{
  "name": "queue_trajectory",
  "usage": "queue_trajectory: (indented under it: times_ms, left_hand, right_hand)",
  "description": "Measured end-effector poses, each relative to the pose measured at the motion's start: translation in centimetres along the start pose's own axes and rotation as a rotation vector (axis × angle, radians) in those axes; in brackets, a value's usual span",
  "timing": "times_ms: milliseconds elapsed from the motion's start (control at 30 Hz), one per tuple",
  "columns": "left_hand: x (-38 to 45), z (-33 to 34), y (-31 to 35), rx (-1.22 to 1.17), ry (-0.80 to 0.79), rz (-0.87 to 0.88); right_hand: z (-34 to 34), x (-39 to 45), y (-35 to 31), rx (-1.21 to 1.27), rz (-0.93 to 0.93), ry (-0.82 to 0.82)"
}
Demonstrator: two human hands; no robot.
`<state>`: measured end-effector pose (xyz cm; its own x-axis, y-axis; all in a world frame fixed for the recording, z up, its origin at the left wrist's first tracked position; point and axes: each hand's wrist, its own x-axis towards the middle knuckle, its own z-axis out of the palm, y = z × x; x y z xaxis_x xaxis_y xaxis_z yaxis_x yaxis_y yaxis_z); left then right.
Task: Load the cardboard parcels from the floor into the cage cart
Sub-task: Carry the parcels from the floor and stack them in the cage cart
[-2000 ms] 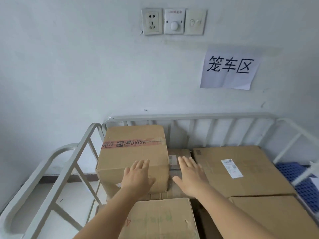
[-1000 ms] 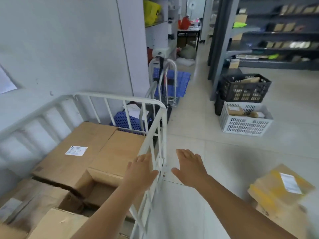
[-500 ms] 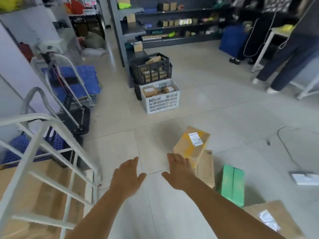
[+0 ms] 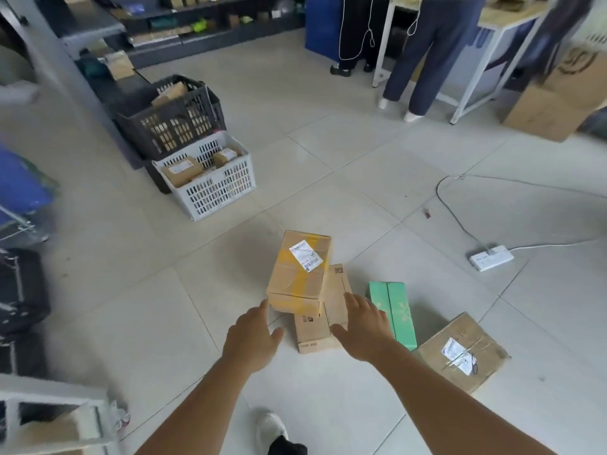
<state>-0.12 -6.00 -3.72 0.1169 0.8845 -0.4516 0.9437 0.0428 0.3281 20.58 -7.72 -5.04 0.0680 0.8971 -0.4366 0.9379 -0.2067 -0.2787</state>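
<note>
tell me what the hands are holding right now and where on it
Nothing is held. The left hand and right hand are open, either side of the yellow-taped parcel; no grip yet.

The cage cart (image 4: 52, 418) is blurred and cut off at the corner.

White crate (image 4: 210, 188): at 10 o'clock, small packages inside.
Black crate (image 4: 174, 119): touching the white one on its far side.
Power strip (image 4: 491, 257): at 2 o'clock, cable trailing away.
Two people's legs (image 4: 417, 57): at 1 o'clock beside a white table (image 4: 466, 93).
</note>
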Motion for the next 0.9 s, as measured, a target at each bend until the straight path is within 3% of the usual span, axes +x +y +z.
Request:
queue_trajectory:
  times_ms: [367, 900]
  left_hand:
    - [16.5, -1.5, -3.1, -0.076, -0.038, 0.003]
    - [39.9, 11.7, -7.4, -0.165, -0.188, -0.210]
  right_hand:
    - [1.8, 13.9, -1.0, 0.206, 0.211, -0.007]
    - [14.4, 36.2, 3.9, 0.443, 0.384, -0.217]
